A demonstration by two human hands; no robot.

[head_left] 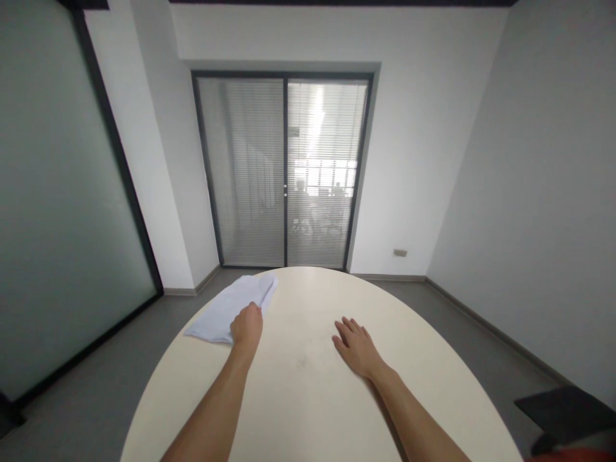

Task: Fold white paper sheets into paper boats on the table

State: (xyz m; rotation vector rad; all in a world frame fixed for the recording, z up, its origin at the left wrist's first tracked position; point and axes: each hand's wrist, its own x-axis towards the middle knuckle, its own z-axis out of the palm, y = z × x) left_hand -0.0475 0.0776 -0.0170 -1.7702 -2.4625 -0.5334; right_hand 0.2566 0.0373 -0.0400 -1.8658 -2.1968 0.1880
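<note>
A pale white-blue cloth (224,311) lies spread near the left edge of the round cream table (303,410), with a fold along its right side. My left hand (247,325) is closed at the cloth's right edge, its fingers curled in and gripping the fabric there. The fingertips are hidden beneath the hand. On the table's right half rests my right hand (356,346), palm down with fingers stretched out and nothing in it. Bare tabletop lies between the two hands.
Behind the table stand glass doors (285,170) with blinds. A frosted glass panel (62,192) is on the left, a white wall (543,179) on the right. A dark object, perhaps a chair (568,410), shows at lower right. Grey floor (110,378) surrounds the table.
</note>
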